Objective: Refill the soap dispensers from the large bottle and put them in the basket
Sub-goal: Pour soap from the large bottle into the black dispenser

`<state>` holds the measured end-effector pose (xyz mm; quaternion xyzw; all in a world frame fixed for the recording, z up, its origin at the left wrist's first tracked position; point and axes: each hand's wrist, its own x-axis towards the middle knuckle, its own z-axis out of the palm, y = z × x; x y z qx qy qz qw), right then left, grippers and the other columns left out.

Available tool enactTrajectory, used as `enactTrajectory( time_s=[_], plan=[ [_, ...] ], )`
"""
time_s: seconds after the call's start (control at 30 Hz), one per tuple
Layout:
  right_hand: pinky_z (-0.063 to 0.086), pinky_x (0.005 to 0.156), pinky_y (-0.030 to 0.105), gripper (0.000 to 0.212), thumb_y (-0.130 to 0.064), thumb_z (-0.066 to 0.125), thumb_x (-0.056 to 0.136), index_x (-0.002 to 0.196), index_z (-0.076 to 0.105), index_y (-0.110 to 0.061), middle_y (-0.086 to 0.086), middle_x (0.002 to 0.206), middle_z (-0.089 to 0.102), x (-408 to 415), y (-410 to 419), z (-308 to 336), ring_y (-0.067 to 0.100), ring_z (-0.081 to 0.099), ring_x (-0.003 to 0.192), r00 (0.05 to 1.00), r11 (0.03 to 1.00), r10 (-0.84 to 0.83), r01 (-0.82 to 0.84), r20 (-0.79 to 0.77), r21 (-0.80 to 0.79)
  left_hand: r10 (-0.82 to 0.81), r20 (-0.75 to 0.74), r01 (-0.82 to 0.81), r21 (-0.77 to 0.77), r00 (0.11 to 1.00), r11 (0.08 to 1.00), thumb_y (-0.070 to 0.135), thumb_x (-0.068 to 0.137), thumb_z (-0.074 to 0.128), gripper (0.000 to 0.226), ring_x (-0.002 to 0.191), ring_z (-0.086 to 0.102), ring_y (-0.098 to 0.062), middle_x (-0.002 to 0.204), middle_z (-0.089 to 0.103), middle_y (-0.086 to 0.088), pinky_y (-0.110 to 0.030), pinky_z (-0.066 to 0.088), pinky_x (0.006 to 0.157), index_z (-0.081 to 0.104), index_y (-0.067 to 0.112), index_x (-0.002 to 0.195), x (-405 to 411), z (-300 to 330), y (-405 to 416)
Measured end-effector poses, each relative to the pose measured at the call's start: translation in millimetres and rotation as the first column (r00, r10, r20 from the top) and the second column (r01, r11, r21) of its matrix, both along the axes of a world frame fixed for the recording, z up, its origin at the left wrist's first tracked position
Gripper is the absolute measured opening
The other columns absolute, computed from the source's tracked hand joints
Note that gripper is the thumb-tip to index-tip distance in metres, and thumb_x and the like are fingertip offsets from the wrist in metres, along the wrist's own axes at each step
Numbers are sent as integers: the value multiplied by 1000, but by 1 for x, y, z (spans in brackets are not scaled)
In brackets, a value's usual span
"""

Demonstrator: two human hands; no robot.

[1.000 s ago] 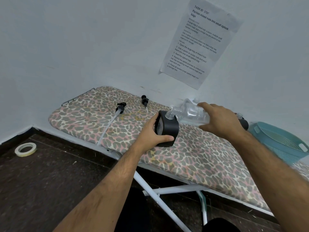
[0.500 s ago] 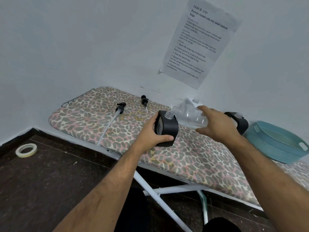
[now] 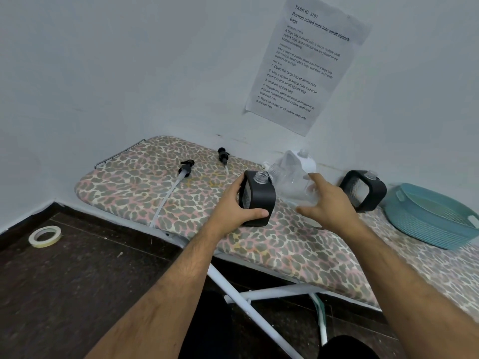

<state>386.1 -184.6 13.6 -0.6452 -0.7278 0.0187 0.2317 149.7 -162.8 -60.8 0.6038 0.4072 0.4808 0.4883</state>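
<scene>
Dispenser (image 3: 256, 199) number one is standing on the ironing board (image 3: 145, 187), neck uncapped, and your left hand (image 3: 234, 208) is gripping it, fingers wrapped round its black body. Your right hand (image 3: 328, 203) is curling loosely on the clear bottle (image 3: 290, 186), which is lying tilted just beside that neck; whether the grip is firm, you cannot tell. Be bracing the dispenser upright and lining mouth over neck before tipping, pouring slowly. Soap level is not readable in either. A second dispenser (image 3: 363, 190) is standing open near the basket (image 3: 435, 216), which is holding nothing. Both pumps (image 3: 186, 171) are lying loose on the board.
</scene>
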Motion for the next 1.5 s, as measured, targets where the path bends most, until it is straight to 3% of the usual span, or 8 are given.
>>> enactTrajectory(
  time_s=[0.1, 0.33, 0.47, 0.7, 0.83, 1.0, 1.13, 1.5],
  plan=[
    [49, 78, 34, 78, -33, 84, 69, 134, 42, -29, -2, 106, 59, 0, 0, -6, 18, 58, 92, 995, 1000, 6, -6, -95, -3, 1, 1, -1, -4, 1000, 1000, 23, 67, 91, 104, 123, 47, -8, 132, 43, 14, -20, 43, 92, 28, 37, 149, 0, -1, 0],
    [49, 80, 35, 73, -30, 84, 70, 130, 44, -26, -1, 107, 58, 0, -1, -10, 19, 57, 96, 965, 1000, -15, 21, -262, 21, 2, -5, -2, -13, 1000, 1000, 20, 68, 90, 105, 119, 47, -2, 134, 41, 14, -10, 42, 82, 27, 34, 151, 0, -1, 2],
    [44, 75, 26, 72, -31, 85, 70, 129, 45, -26, -2, 111, 57, 5, -1, -13, 17, 57, 98, 915, 998, -38, 53, -401, 25, 1, -3, -1, -24, 1000, 1000, 22, 68, 90, 107, 123, 46, -5, 141, 40, 11, -13, 43, 85, 25, 35, 152, 0, -2, 3],
    [47, 86, 29, 61, -28, 84, 74, 119, 44, -30, -13, 112, 57, 13, -7, -24, 13, 57, 108, 784, 983, -47, 148, -619, 112, 3, 3, -2, -17, 1000, 1000, 22, 70, 89, 105, 129, 46, -10, 147, 40, 8, -20, 47, 92, 25, 37, 152, 1, -5, 4],
    [45, 85, 29, 61, -29, 84, 74, 117, 41, -32, -14, 107, 53, 15, -8, -30, 13, 55, 103, 728, 962, -78, 234, -681, 139, 2, -2, -2, -13, 1000, 1000, 27, 66, 90, 106, 130, 46, -11, 146, 40, 9, -26, 48, 96, 26, 40, 150, 2, -5, 3],
    [44, 90, 31, 69, -35, 80, 78, 131, 39, -18, -6, 117, 50, 20, -8, -38, 14, 52, 107, 693, 940, -141, 318, -707, 125, 1, -26, -1, -20, 1000, 1000, 44, 54, 88, 114, 133, 46, -12, 145, 42, 11, -39, 47, 106, 26, 43, 149, 2, -4, 2],
    [41, 91, 28, 76, -37, 80, 79, 136, 35, -17, -7, 123, 47, 24, -11, -40, 13, 50, 111, 666, 937, -153, 331, -730, 107, -3, -29, 2, -26, 1000, 1000, 39, 57, 89, 110, 132, 48, -13, 144, 42, 11, -39, 47, 105, 27, 42, 149, 2, -4, 2],
    [46, 101, 40, 80, -43, 81, 74, 136, 35, -23, 1, 137, 51, 30, -19, -45, 21, 52, 121, 674, 940, -197, 337, -712, 58, -4, -40, 2, -38, 999, 999, 46, 53, 89, 118, 132, 48, -15, 150, 40, 6, -35, 49, 103, 25, 39, 152, 3, -4, 2]
  ],
)
